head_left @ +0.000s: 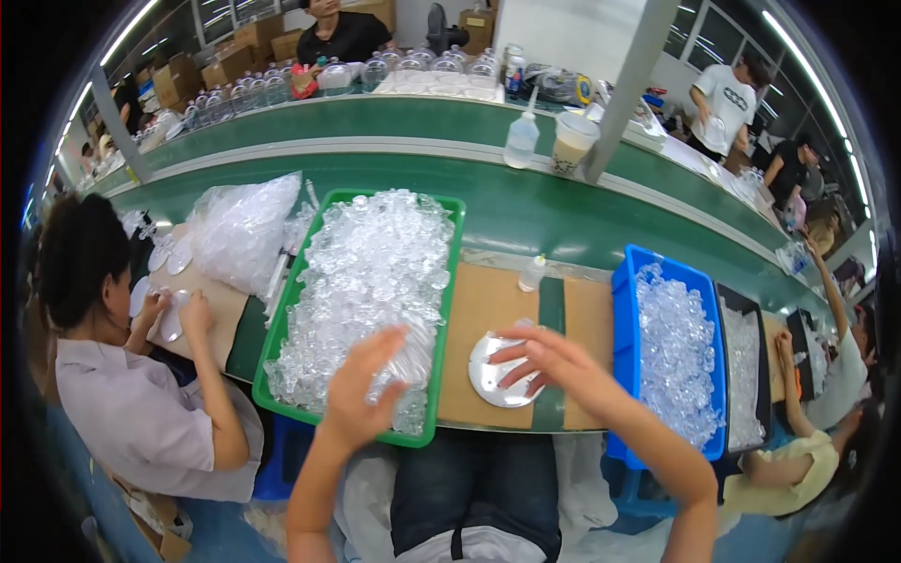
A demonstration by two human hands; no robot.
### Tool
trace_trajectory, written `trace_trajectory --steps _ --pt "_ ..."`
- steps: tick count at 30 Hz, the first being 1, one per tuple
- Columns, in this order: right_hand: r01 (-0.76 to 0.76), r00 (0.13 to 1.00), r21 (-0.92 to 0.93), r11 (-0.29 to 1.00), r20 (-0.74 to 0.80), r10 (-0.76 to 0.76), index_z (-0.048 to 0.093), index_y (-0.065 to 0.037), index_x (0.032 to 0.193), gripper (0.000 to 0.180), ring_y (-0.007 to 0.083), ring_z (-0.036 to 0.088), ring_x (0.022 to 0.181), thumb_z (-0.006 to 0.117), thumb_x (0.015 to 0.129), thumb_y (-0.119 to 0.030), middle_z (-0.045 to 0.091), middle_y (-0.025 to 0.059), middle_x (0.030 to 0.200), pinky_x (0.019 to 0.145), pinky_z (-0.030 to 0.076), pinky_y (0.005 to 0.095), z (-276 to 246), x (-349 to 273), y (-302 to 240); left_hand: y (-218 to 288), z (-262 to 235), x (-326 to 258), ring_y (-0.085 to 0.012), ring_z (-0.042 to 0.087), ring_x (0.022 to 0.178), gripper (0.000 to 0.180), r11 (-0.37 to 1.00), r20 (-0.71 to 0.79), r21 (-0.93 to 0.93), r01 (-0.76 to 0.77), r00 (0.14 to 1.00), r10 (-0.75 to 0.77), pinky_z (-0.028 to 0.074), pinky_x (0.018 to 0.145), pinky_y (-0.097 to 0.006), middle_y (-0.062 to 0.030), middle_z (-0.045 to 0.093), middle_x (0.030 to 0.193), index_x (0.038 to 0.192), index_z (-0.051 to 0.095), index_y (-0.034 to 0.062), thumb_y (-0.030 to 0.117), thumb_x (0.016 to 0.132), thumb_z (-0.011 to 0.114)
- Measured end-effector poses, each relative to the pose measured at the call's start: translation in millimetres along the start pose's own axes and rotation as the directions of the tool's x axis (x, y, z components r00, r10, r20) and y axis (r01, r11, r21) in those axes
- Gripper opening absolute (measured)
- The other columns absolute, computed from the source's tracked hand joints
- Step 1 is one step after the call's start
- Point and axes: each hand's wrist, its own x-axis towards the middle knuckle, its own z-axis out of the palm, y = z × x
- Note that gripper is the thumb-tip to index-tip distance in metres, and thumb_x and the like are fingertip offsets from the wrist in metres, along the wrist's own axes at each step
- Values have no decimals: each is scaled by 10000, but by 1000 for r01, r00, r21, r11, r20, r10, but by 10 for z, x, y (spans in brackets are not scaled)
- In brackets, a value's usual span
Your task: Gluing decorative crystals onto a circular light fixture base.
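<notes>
The green tray [282, 324] of clear plastic pieces is reached into by the left hand [361, 389], fingers half curled on a clear piece [408, 361]. At three o'clock from it, the round white disc [502, 371] is pressed flat by the spread right hand [544, 361], gripping nothing. The disc should be kept steady on the brown board [483, 310] while one piece only is lifted.

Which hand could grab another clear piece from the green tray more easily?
Probably the left hand. It is already over the green tray, at the clear plastic pieces. The right hand rests on the round silver plate, beside the tray.
</notes>
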Motion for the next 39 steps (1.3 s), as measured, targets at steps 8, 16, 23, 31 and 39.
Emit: trace_trajectory --steps 8,16,23,31,39 --pt "53 994 131 990 -104 -40 501 -21 1242 400 117 577 912 540 917 -251 619 67 1075 684 450 232 129 -247 505 578 938 -353 -332 520 1141 531 973 -29 -209 94 994 -102 413 967 -385 -230 496 1244 1291 390 -5 -18 806 602" --pt "231 777 -390 891 -478 -410 494 -5 1242 378 140 557 1035 560 880 -93 605 61 1076 892 457 286 203 -370 1062 665 1585 -683 -220 634 928 284 644 81 -533 549 791 -607 517 763 -312 -129 622 1101 1064 635 0 -40 783 639" --pt "176 735 90 980 -675 -69 546 27 1153 335 114 603 870 631 843 -68 634 79 939 756 497 222 133 -142 1495 451 1745 -744 -353 504 1143 474 893 5 -161 421 905 -426 427 938 -374 -175 475 1304 1213 534 27 8 758 666" --pt "210 754 467 859 -636 161 584 9 1104 290 78 594 837 641 839 -94 639 46 957 721 496 203 -47 -31 1506 478 1778 -1052 -353 351 1282 534 823 314 467 323 809 -496 224 1046 -554 -259 402 1329 1276 476 31 267 816 606" --pt "19 677 -150 989 -726 -123 614 44 1014 275 97 619 668 695 790 -92 663 84 775 625 497 222 107 237 1478 527 1860 -1092 -404 405 1221 437 903 206 233 361 889 -409 293 1007 -552 -280 466 1217 1168 484 -88 140 811 593"
